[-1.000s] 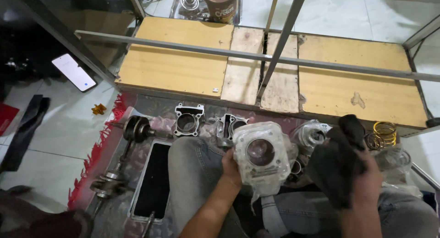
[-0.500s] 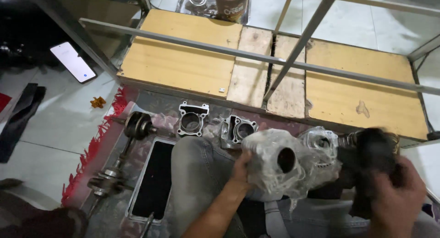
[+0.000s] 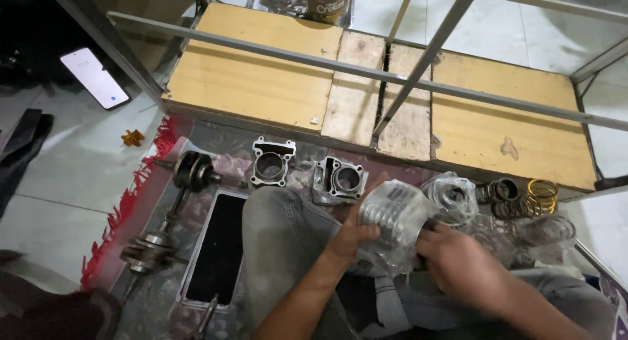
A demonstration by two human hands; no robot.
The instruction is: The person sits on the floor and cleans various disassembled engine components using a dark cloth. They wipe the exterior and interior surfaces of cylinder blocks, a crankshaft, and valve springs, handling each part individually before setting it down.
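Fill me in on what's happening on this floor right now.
A person sits on a mat and grips a finned engine cylinder wrapped in clear plastic with both hands: the left hand on its near side, the right hand on the other. Two bare cylinder blocks lie on the mat ahead of the knee, a crankshaft to the left, and coil springs to the right beside a wooden shelf.

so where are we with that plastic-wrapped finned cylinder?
Done: two bare metal cylinder blocks sit unwrapped on the mat. In hand: both hands, left and right, grip the grey finned cylinder in clear plastic. Left: another wrapped part beside it, untouched.
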